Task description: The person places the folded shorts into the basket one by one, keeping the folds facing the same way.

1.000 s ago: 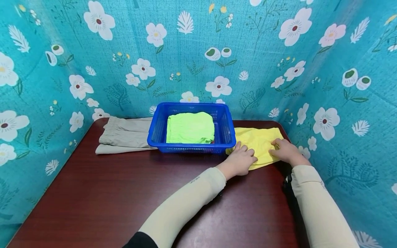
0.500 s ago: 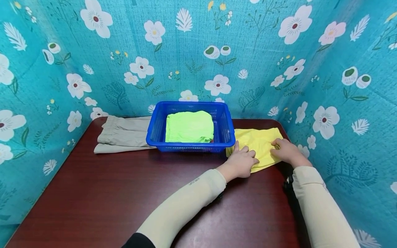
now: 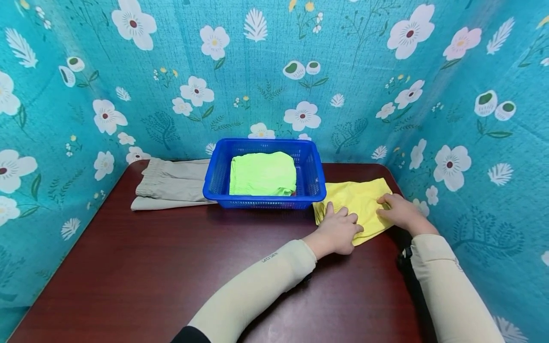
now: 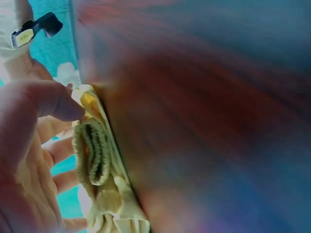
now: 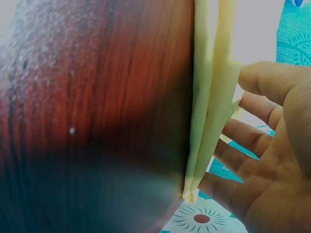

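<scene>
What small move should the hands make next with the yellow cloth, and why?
Probably a short slide of the yellow cloth nearer, away from the blue basket. In the head view the basket's right front corner partly overlaps the cloth's left end, so a slide would likely free that end. The left hand and right hand both touch the cloth, so no new reach seems needed.

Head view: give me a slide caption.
Left hand and right hand on a yellow garment beside a blue basket holding a green garment.

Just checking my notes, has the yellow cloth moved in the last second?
Yes: judged against the blue basket in the head view, the yellow cloth has slid slightly nearer the camera.
</scene>
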`<state>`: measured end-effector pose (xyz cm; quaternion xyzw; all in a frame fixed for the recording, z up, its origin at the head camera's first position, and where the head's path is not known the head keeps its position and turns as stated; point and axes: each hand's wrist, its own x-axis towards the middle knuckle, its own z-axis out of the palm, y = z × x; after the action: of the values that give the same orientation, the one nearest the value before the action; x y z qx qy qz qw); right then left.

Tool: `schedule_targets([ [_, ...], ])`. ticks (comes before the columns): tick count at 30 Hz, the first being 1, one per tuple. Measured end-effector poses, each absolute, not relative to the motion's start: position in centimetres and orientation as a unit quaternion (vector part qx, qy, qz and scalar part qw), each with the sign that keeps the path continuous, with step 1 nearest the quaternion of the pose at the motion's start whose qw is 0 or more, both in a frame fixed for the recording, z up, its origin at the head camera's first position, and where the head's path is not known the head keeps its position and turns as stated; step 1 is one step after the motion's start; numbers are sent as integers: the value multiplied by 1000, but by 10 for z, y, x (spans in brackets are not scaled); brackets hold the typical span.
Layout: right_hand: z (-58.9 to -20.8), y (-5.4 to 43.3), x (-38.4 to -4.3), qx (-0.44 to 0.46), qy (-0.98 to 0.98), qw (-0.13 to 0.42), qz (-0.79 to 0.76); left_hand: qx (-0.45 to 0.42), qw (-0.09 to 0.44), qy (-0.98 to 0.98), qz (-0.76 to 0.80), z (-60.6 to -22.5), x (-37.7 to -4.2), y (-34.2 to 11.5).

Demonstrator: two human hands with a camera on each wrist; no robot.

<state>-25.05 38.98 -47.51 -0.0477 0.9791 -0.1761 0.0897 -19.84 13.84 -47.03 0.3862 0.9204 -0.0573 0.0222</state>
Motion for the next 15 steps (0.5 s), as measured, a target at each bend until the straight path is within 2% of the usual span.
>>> schedule_targets([
  [15,-474,392,-244,-43,978,103,-178,358,45,927,-103,-458,-176,152],
])
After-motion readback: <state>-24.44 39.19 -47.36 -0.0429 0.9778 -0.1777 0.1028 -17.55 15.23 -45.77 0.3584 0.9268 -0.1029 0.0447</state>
